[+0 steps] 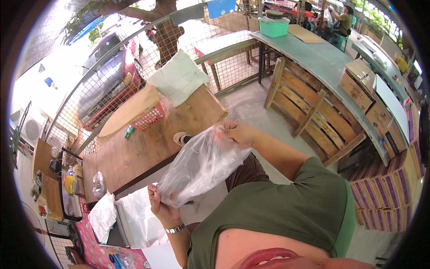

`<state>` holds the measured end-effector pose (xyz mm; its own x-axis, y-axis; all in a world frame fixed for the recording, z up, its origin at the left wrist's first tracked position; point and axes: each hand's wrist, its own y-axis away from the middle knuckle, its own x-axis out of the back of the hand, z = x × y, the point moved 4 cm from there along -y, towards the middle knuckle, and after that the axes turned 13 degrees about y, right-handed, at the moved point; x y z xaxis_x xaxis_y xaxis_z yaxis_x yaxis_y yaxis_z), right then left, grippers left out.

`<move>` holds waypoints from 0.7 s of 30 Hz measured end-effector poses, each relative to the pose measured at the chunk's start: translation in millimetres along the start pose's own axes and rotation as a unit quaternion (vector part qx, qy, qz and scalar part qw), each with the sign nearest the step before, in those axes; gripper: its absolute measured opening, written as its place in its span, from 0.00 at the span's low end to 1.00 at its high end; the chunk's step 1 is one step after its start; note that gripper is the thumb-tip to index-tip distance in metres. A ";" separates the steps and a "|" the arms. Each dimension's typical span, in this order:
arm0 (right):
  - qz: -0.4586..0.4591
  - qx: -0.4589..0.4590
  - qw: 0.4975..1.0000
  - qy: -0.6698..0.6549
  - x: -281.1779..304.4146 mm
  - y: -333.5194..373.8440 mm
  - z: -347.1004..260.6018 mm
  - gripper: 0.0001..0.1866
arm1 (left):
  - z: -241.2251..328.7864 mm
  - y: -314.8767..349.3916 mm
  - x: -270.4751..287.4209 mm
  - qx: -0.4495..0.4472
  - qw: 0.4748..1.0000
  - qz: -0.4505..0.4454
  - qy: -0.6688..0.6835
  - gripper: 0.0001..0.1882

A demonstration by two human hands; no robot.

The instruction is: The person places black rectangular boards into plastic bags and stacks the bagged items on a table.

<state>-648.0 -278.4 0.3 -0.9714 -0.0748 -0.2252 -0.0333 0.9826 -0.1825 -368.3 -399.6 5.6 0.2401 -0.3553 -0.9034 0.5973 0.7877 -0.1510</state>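
A clear plastic bag is stretched out between my two hands, above the floor and beside the wooden table. My right hand pinches its upper right end. At the lower left end my left hand, with a metal watch on the wrist, grips the bag's edge between the fingers. The film is crumpled and see-through, and I make out nothing inside it. Below my left hand, a stack of clear plastic sheets lies next to a pink patterned cloth.
On the wooden table are a red basket, an oval board and a white sack. A wooden pallet leans against a long grey table with a green tub. Cartons are stacked at right; a person sits far off.
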 end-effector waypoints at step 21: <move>-0.002 -0.094 0.914 0.395 -4.4 -2.0 -38.5 0.14 | -0.2 -11.9 -3.6 0.057 0.995 -0.038 -0.071 0.13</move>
<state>-652.7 -273.5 38.5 -0.8357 -0.0056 0.5492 -0.0044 1.0000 0.0034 -376.4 -407.6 10.6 0.2919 -0.4864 -0.8235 0.6993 0.6960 -0.1632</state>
